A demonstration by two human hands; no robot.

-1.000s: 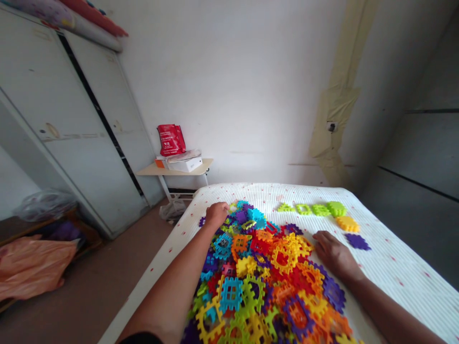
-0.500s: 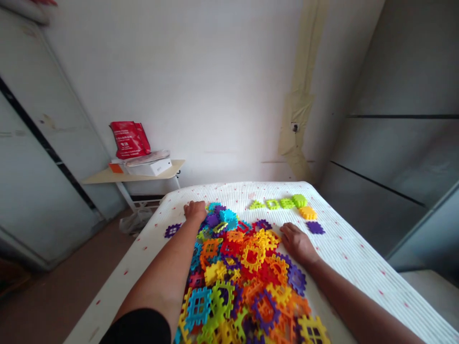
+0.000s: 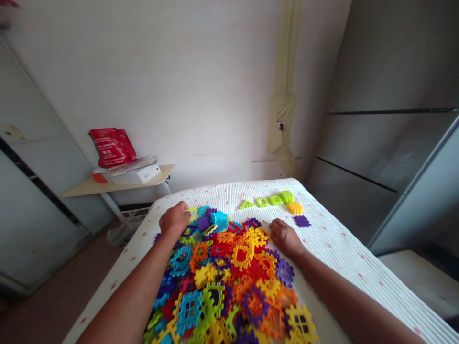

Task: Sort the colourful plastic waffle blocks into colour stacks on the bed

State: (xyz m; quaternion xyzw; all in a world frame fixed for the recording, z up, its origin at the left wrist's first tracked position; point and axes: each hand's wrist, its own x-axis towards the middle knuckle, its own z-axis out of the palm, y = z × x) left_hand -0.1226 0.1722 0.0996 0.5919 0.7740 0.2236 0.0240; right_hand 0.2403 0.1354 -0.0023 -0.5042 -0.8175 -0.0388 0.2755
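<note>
A big heap of coloured plastic interlocking tiles (image 3: pixel 229 272) lies on a white mattress (image 3: pixel 344 248). My left hand (image 3: pixel 174 220) is closed at the heap's far left edge, pinching a yellow-green tile (image 3: pixel 191 212). My right hand (image 3: pixel 285 237) lies palm down on the heap's right edge, fingers together over the tiles. Beyond the heap a row of green tiles (image 3: pixel 267 200) lies flat, with an orange tile (image 3: pixel 295 208) and a purple tile (image 3: pixel 301 221) beside it.
A small side table (image 3: pixel 107 185) at the left carries a white box (image 3: pixel 138 174) and a red bag (image 3: pixel 112 145). A grey wardrobe (image 3: pixel 32 191) stands at the left, grey panels (image 3: pixel 387 143) at the right. The mattress edge drops to a brown floor (image 3: pixel 46 310).
The view has swung right. My left hand has drawn back a little along the heap's far left edge, closing on a yellow-green tile. My right hand stays on the heap's right edge.
</note>
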